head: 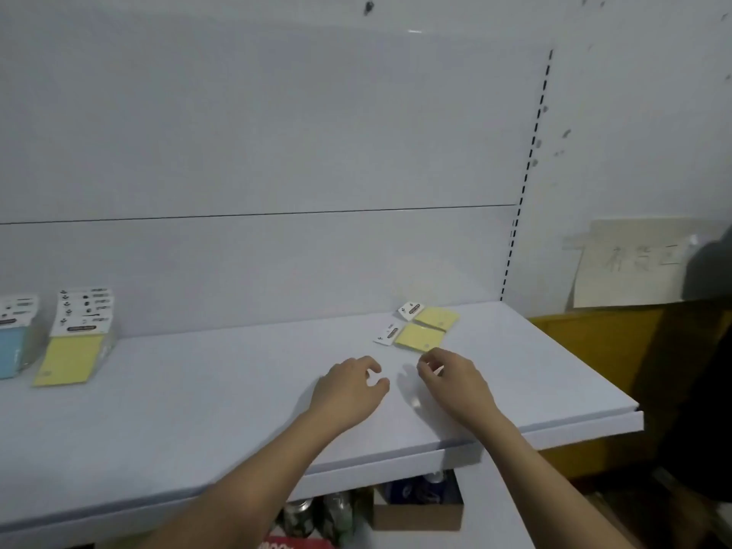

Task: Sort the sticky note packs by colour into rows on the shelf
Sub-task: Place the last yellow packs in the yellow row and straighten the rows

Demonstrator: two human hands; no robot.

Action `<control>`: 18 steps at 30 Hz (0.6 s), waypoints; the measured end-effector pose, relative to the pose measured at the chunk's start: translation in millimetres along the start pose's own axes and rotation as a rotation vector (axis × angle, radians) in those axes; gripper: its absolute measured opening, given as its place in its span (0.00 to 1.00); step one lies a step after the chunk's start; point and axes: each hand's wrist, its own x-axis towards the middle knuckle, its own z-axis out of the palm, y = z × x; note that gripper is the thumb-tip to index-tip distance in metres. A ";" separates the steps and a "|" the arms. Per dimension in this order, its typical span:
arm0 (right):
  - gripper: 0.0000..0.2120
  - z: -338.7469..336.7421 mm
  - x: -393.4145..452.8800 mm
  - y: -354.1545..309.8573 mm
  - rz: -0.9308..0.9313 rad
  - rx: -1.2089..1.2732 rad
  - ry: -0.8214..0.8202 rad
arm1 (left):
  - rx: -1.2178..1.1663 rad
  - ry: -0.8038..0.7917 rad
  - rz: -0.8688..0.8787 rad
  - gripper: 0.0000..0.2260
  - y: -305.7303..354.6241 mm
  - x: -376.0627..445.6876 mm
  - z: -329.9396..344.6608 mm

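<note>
Two yellow sticky note packs lie flat one behind the other at the right of the white shelf [198, 410]: a near pack [418, 336] and a far pack [435, 318], each with a white header card. At the far left a stack of yellow packs [73, 350] leans against the back panel beside a blue pack [12, 350] at the frame's edge. My left hand [348, 390] hovers over the shelf with loosely curled fingers, holding nothing. My right hand [451, 376] hangs just in front of the near yellow pack, fingers bent, with nothing in it.
The shelf's front edge runs diagonally to a corner at the right [633, 418]. Below it stand a cardboard box [416, 513] and some cans [317, 517]. A yellow-brown crate [594, 350] and a taped paper sheet [633, 263] are to the right.
</note>
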 end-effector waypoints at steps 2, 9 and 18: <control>0.10 0.5 15.7 14.8 0.002 0.009 0.010 | -0.004 0.009 -0.022 0.17 7.1 22.5 8.5; 0.14 -16.2 105.6 68.5 0.079 -0.100 0.041 | 0.107 0.076 -0.092 0.25 24.8 104.5 41.7; 0.22 -0.2 181.5 92.3 0.187 -0.275 -0.039 | 0.130 -0.027 -0.191 0.27 37.7 145.5 56.6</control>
